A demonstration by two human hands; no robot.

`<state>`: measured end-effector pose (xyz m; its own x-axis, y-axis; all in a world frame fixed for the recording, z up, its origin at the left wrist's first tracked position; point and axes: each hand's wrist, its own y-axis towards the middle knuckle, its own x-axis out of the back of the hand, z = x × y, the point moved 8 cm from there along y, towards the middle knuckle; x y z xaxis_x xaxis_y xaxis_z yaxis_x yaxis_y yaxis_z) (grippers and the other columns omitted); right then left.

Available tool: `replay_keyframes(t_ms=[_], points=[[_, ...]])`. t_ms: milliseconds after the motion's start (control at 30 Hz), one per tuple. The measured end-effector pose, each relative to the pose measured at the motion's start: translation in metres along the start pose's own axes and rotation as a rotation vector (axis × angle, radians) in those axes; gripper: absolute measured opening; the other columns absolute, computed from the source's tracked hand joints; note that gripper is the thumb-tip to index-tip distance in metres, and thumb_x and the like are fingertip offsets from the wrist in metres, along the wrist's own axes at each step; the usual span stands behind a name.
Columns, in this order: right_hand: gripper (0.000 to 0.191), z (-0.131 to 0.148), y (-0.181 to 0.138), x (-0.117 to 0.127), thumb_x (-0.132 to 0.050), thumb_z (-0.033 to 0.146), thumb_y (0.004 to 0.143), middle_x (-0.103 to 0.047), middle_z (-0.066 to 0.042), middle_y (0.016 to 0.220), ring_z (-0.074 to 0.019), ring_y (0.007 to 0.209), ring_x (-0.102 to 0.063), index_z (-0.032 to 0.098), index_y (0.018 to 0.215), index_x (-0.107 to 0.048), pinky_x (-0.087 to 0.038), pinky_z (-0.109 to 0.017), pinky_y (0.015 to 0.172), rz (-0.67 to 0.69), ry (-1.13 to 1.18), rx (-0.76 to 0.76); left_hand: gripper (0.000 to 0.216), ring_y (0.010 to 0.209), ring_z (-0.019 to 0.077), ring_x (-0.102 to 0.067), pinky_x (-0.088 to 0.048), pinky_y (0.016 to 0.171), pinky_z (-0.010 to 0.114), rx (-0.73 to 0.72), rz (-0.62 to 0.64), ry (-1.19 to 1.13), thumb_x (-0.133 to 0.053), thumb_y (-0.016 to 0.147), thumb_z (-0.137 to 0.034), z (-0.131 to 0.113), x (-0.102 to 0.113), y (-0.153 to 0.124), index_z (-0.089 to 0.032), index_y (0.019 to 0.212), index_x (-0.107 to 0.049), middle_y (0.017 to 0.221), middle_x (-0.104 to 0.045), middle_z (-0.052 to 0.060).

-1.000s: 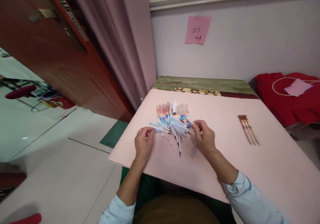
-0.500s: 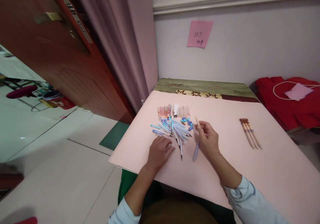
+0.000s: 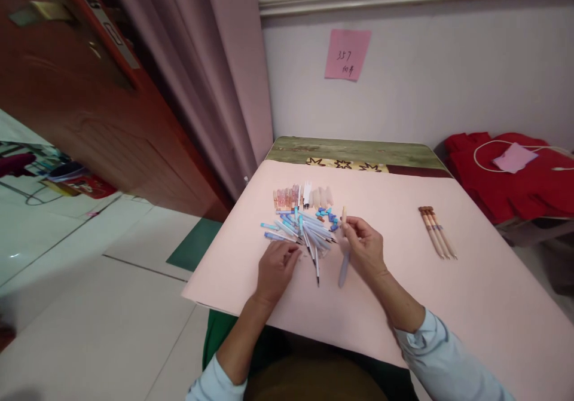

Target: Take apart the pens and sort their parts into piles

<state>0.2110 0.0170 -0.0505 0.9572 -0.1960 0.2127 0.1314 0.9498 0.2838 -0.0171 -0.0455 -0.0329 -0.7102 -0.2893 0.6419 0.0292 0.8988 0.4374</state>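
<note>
My right hand pinches a slim pale pen barrel that points up and away, just right of a heap of blue and white pen parts on a pink sheet. My left hand rests palm down on the sheet at the heap's near edge, fingers reaching into small clear pieces; I cannot see whether it holds any. A pale blue pen tube lies beside my right wrist. A dark-tipped pen lies between my hands.
A row of orange, white and clear pen parts lies behind the heap. Three assembled brown pens lie at the right. The table's green far edge meets the wall. Red cloth sits at right; a door and curtain stand at left.
My left hand moved from the heap's left side toward me and right, settling flat at its near edge. My right hand lifted the pale barrel upright. The camera shifted slightly.
</note>
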Motion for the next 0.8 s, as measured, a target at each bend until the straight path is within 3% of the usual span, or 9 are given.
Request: replay_keyframes(t_ms=[133,233,433,567,800], points=[[0.032,-0.007,0.001,0.007,-0.049,0.047,0.091,-0.062,0.000,0.070,-0.0133,0.060,-0.054,0.019,0.100,-0.061,-0.044,-0.024,0.059,-0.043,-0.027,-0.020,0.011,0.073,0.0145,-0.059,-0.047,0.068,0.027,0.139,-0.105,-0.067,-0.058,0.088,-0.028,0.025,0.021,-0.008,-0.020,0.087,-0.066,0.082,-0.065,0.002],[0.034,-0.011,0.005,0.017,-0.052,0.050,0.087,-0.060,0.001,0.065,-0.0129,0.056,-0.051,0.020,0.095,-0.064,-0.040,-0.024,0.057,-0.058,-0.236,-0.029,0.013,0.071,0.0142,-0.059,-0.047,0.066,0.027,0.188,-0.140,-0.088,-0.059,0.088,-0.029,0.034,0.029,-0.014,-0.020,0.086,-0.066,0.081,-0.065,0.001],[0.033,-0.023,0.013,0.032,-0.054,0.051,0.082,-0.067,-0.001,0.069,-0.0169,0.062,-0.058,0.024,0.087,-0.072,-0.037,-0.026,0.057,-0.075,-0.591,-0.134,0.012,0.080,0.0156,-0.062,-0.048,0.074,0.028,0.126,-0.019,-0.083,-0.056,0.089,-0.027,0.027,0.018,-0.019,-0.020,0.089,-0.066,0.087,-0.066,0.003],[0.029,-0.025,0.011,0.031,-0.055,0.049,0.080,-0.069,-0.001,0.073,-0.0177,0.066,-0.060,0.026,0.083,-0.073,-0.038,-0.027,0.059,-0.065,-0.625,-0.182,0.012,0.084,0.0170,-0.062,-0.049,0.078,0.030,0.108,0.057,-0.067,-0.054,0.089,-0.026,0.026,0.011,-0.019,-0.021,0.089,-0.065,0.088,-0.067,0.003],[0.028,-0.024,0.009,0.028,-0.054,0.045,0.078,-0.069,-0.001,0.073,-0.0169,0.065,-0.060,0.025,0.082,-0.074,-0.039,-0.027,0.061,-0.070,-0.635,-0.167,0.013,0.082,0.0176,-0.063,-0.049,0.076,0.030,0.171,0.083,-0.108,-0.053,0.088,-0.026,0.032,0.011,-0.017,-0.022,0.086,-0.065,0.086,-0.067,0.003]])
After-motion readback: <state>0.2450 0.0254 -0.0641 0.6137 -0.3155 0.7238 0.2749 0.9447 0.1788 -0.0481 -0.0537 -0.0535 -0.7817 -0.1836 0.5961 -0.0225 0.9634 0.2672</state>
